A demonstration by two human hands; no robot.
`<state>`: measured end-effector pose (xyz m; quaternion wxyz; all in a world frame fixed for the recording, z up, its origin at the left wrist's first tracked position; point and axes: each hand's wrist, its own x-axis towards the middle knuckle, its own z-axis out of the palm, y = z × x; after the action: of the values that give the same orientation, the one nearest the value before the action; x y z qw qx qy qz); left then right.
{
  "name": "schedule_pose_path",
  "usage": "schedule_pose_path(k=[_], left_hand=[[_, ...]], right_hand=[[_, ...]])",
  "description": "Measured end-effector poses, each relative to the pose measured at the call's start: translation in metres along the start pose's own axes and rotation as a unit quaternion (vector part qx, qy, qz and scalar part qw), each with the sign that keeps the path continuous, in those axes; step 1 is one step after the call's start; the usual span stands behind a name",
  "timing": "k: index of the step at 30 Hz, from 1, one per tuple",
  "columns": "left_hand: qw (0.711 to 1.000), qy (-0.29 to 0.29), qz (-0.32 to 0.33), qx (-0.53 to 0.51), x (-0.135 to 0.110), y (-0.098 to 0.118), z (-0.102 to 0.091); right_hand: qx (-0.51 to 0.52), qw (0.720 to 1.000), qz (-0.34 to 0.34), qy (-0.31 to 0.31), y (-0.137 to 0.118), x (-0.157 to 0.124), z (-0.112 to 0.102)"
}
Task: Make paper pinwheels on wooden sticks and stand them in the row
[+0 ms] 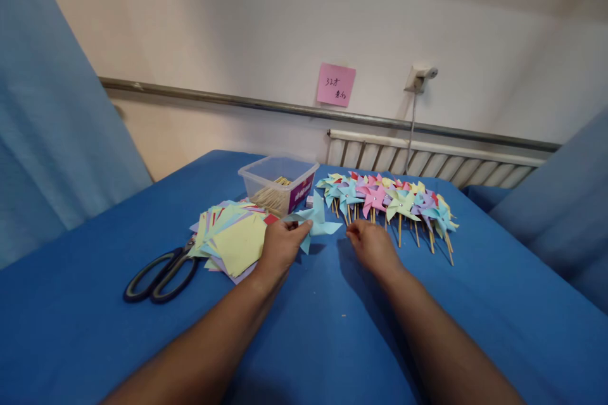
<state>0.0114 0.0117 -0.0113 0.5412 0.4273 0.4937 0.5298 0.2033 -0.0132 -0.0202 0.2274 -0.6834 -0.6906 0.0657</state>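
Observation:
My left hand (284, 242) pinches a light blue paper pinwheel (319, 223) between thumb and fingers, above the blue-covered surface. No stick shows on this pinwheel. To its right, my right hand (373, 245) is closed with its fingertips together; whatever they hold, if anything, is too small to make out. Finished pinwheels on sticks (400, 204) in several colours lie just behind my right hand. Left of my left hand is a loose pile of coloured paper squares (240, 242), with yellow on top.
Scissors with dark handles (164, 275) lie at the left, blades under the paper. A clear plastic box (280, 171) holding thin wooden sticks (272, 196) stands behind the pile. Beyond are a radiator (432, 161), a metal rail and a wall socket (420, 79). Blue curtains hang at both sides.

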Motion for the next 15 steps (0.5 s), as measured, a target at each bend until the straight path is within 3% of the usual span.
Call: schedule_pose_path(k=[2,4,7,11,15], left_hand=[[0.999,-0.002,0.024,0.028,-0.002,0.001,0.001],[0.998,-0.01,0.032,0.044,-0.005,0.001,0.003],[0.998,-0.032,0.018,0.049,-0.011,0.002,0.007],[0.998,-0.045,0.011,0.042,-0.019,0.004,0.012],[0.998,-0.055,0.001,0.032,-0.023,0.005,0.014]], right_hand=[[0.093,0.993,0.015,0.078,-0.002,-0.004,-0.007],[0.212,0.968,0.008,0.134,-0.009,-0.01,-0.01],[0.344,0.927,-0.028,0.143,-0.027,-0.024,-0.008],[0.342,0.923,-0.1,0.146,-0.044,-0.036,-0.002],[0.297,0.934,-0.128,0.148,-0.044,-0.037,0.002]])
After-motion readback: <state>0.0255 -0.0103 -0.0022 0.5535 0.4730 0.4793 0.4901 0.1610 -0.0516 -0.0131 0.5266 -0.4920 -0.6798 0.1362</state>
